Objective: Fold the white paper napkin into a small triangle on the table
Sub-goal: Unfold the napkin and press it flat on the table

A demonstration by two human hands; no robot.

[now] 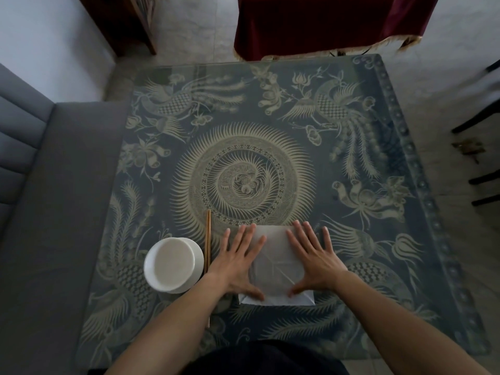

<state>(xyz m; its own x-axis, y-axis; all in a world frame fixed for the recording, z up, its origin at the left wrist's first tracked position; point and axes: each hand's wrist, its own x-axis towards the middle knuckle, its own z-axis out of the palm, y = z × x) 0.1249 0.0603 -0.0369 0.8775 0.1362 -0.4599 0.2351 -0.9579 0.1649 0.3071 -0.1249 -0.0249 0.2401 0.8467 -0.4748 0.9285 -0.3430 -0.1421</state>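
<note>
A white paper napkin lies flat as a square on the patterned table, near its front edge, with faint crease lines across its middle. My left hand rests flat on the napkin's left side, fingers spread. My right hand presses flat on its right side, fingers spread too. Both thumbs point inward near the napkin's front edge. Neither hand grips anything.
A white bowl stands left of the napkin, with a pair of wooden chopsticks lying between them. A grey sofa runs along the table's left. A dark red cloth hangs beyond the far edge. Chair legs show at right.
</note>
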